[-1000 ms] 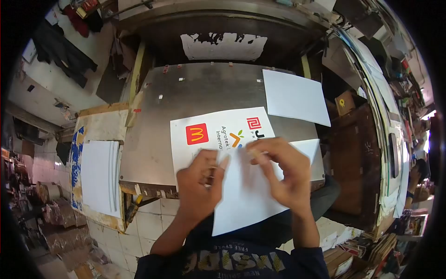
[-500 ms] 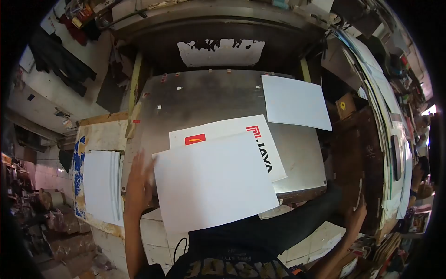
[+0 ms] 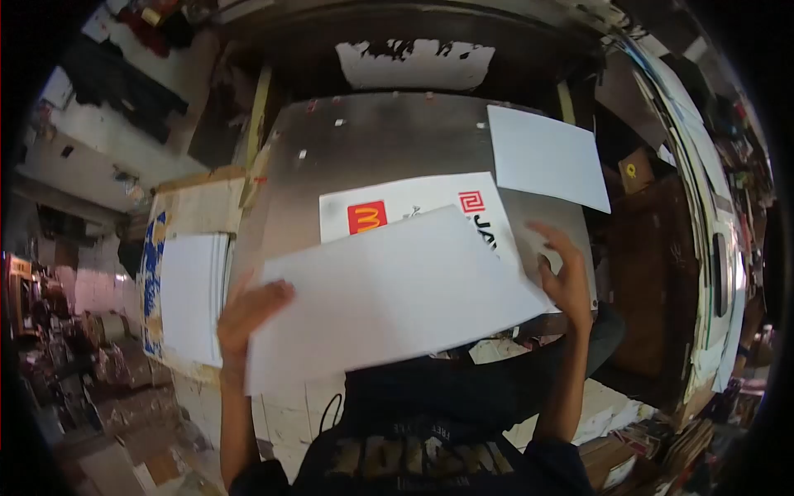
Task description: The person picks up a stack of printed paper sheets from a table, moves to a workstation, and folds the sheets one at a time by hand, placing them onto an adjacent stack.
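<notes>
My left hand (image 3: 255, 310) grasps the left edge of the blank sheet (image 3: 397, 289), which lies at an angle over part of the printed sheet (image 3: 422, 190) and reaches past the near edge of the metal table (image 3: 389, 149). I have my right hand (image 3: 562, 269) unclenched, fingers spread, at the blank sheet's right corner; I cannot tell whether it touches. A white sheet (image 3: 550, 157) lies at the table's far right, and a paper stack (image 3: 192, 293) sits left of the table.
</notes>
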`<state>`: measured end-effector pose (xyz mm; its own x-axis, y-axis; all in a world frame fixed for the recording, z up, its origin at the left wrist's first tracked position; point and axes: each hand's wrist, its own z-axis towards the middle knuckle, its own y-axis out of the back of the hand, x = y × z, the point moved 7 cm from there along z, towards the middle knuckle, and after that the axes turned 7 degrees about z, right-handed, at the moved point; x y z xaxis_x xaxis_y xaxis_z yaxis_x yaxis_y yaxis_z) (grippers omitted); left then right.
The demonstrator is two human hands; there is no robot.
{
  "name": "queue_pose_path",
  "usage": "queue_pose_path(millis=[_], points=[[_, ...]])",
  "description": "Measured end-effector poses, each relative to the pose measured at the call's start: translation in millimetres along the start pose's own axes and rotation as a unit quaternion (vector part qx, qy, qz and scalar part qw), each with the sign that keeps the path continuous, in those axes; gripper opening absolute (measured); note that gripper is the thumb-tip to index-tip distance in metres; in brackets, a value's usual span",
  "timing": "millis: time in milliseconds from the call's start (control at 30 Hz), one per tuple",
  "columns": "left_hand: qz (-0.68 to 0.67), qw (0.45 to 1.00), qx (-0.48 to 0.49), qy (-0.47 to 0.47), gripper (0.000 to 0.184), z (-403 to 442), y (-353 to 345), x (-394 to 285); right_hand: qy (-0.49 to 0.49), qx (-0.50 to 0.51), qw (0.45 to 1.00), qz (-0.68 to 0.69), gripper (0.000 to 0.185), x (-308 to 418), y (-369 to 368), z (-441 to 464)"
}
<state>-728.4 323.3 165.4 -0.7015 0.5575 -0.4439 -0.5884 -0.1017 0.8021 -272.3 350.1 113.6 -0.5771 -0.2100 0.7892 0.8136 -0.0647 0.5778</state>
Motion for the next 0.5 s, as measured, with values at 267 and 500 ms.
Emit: queue_pose_path(millis=[267, 500], points=[[-0.300, 0.894, -0.254, 0.215, 0.022, 70.6, -1.4, 17.6, -0.060, -0.041, 0.971, 0.229, 0.056, 20.0, 14.1, 31.5], [-0.463, 0.851, -0.134, 0.206, 0.047, 80.6, -44.0, 15.8, -0.099, -0.129, 0.924, 0.347, 0.030, 20.6, -3.5, 20.7]])
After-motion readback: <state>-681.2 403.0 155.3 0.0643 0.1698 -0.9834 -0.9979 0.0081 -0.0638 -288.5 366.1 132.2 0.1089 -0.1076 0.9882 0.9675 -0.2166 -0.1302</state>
